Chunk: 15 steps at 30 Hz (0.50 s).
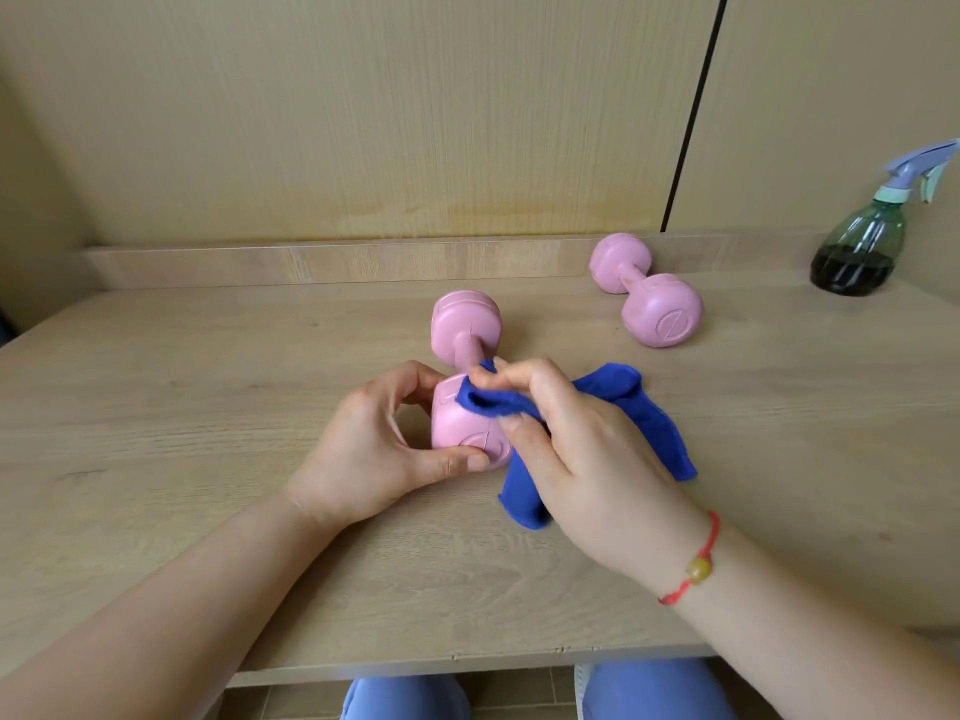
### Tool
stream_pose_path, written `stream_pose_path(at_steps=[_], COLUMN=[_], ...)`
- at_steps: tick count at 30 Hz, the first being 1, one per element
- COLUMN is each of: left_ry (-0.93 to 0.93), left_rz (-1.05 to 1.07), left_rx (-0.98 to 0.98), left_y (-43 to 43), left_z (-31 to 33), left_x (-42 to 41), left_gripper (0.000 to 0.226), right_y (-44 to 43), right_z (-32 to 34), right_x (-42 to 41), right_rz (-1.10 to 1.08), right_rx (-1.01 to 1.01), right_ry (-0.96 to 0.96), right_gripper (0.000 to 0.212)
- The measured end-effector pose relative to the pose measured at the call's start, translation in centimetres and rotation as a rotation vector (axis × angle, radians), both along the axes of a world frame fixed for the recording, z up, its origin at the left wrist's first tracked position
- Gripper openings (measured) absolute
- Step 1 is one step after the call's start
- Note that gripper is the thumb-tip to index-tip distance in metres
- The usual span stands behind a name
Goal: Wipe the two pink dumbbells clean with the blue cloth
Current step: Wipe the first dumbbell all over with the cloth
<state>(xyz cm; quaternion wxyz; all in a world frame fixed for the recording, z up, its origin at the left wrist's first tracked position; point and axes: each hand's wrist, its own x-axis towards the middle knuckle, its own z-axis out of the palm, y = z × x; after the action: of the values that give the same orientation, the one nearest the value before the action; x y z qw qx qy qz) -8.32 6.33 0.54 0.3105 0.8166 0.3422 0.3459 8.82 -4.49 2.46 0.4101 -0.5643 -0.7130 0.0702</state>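
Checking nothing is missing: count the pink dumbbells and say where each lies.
2. The near dumbbell lies mid-table, gripped by the left hand, the right hand holding the cloth on it. The far dumbbell lies back right, untouched.

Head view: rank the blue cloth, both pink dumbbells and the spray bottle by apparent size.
1. blue cloth, though partly hidden by the right hand.
2. spray bottle and near dumbbell: too alike to rank.
3. far dumbbell: looks smaller, likely only because it lies farther away.
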Motion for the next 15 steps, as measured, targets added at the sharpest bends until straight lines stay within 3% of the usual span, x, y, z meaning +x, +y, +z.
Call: stream_pose_path(at_steps=[4, 15], left_ry=[-0.001, 0.098], left_rz=[-0.011, 0.096], left_rx=[0.005, 0.103], left_y=[0.0, 0.7], left_z=[0.0, -0.7], left_x=[-0.2, -0.6], left_gripper=[0.056, 0.067], right_y=[1.9, 4.7], right_z=[2.3, 0.5], right_x=[-0.5, 0.1], right_rz=[-0.063, 0.011], right_rx=[-0.116, -0.231], right_ry=[0.001, 0.573], right_gripper=[0.011, 0.025])
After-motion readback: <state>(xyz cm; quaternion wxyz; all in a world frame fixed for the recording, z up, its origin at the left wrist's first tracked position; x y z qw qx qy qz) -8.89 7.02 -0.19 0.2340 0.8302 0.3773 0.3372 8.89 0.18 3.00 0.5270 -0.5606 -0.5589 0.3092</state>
